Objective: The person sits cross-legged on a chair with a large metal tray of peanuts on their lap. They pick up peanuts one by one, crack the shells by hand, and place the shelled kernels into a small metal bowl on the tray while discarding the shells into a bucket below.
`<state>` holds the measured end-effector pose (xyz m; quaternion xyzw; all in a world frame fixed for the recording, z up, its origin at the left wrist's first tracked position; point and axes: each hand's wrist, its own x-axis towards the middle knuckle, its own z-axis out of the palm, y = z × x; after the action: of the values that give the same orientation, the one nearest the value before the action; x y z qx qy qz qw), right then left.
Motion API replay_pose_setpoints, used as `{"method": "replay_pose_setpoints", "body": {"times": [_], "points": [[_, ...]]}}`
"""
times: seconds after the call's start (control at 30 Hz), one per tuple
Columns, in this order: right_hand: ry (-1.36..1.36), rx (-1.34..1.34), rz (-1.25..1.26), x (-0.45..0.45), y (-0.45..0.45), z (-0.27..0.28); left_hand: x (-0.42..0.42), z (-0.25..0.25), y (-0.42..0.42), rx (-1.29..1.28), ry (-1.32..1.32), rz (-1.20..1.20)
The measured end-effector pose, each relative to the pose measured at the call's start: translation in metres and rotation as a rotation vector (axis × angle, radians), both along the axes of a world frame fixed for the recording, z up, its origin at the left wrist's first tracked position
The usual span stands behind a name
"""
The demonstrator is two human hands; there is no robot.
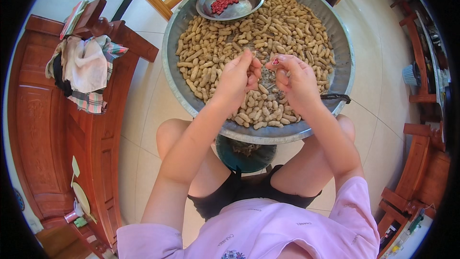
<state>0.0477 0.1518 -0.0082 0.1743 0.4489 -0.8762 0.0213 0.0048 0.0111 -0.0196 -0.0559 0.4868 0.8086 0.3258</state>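
My left hand (241,75) is over the middle of a wide metal basin (169,61), its thumb and forefinger pinched on what looks like a pale piece of peanut shell (253,53). Across a small gap, my right hand (296,79) grips an opened peanut pod between thumb and finger. A red peanut kernel (275,62) shows at those fingertips. Unshelled peanuts (212,52) spread across the basin below both hands. At its far side, a shallow stainless steel bowl (248,7) sits on the peanuts and holds a small heap of red kernels (224,3).
Between my knees, under the basin's near rim, stands a dark green bucket (230,156) with shells (246,148) in it. A black strap (336,97) hangs over the right rim. A carved wooden bench (104,140) with piled cloths (86,64) stands left; wooden furniture (418,165) lines the right.
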Motion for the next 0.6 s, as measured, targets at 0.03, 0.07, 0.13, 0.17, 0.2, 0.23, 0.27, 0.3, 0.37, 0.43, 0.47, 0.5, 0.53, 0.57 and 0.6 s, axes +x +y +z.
{"method": "replay_pose_setpoints", "body": {"times": [0.03,0.07,0.13,0.17,0.2,0.23,0.27,0.3,0.37,0.43,0.47,0.5,0.53,0.57,0.6], "points": [[-0.008,0.014,0.019,-0.001,0.003,0.001,-0.001,-0.001,-0.002,0.023,-0.039,-0.013],[-0.016,0.027,0.039,-0.002,0.005,0.002,-0.002,-0.001,-0.004,0.046,-0.078,-0.026],[0.027,0.107,0.092,0.0,0.007,0.009,-0.003,-0.004,-0.005,0.103,-0.163,-0.059],[0.049,0.147,0.118,0.001,0.007,0.012,-0.004,-0.005,-0.005,0.135,-0.208,-0.079],[0.084,0.258,0.145,0.002,0.005,0.013,-0.005,-0.006,-0.005,0.167,-0.252,-0.099],[0.12,0.369,0.171,0.003,0.003,0.014,-0.005,-0.008,-0.005,0.183,-0.27,-0.102],[0.156,0.48,0.198,0.004,0.001,0.015,-0.005,-0.009,-0.005,0.199,-0.288,-0.105],[0.199,0.588,0.204,0.004,0.002,0.011,-0.005,-0.008,-0.003,0.216,-0.305,-0.114],[0.284,0.804,0.215,0.003,0.006,-0.001,-0.003,-0.002,0.002,0.19,-0.337,-0.082],[0.249,0.66,0.193,0.002,0.006,-0.001,-0.002,0.001,0.004,0.179,-0.349,-0.066],[0.23,0.588,0.181,0.001,0.006,-0.002,-0.003,0.001,0.003,0.181,-0.347,-0.069],[0.144,0.443,0.17,0.0,0.007,0.003,-0.003,0.001,0.002,0.182,-0.344,-0.067],[0.058,0.298,0.157,-0.001,0.009,0.011,-0.004,0.001,-0.001,0.168,-0.334,-0.088],[-0.029,0.153,0.145,-0.002,0.012,0.015,-0.004,-0.001,-0.004,0.154,-0.324,-0.108],[-0.051,0.067,0.139,-0.006,0.015,0.011,-0.005,-0.003,-0.004,0.141,-0.315,-0.134]]}}
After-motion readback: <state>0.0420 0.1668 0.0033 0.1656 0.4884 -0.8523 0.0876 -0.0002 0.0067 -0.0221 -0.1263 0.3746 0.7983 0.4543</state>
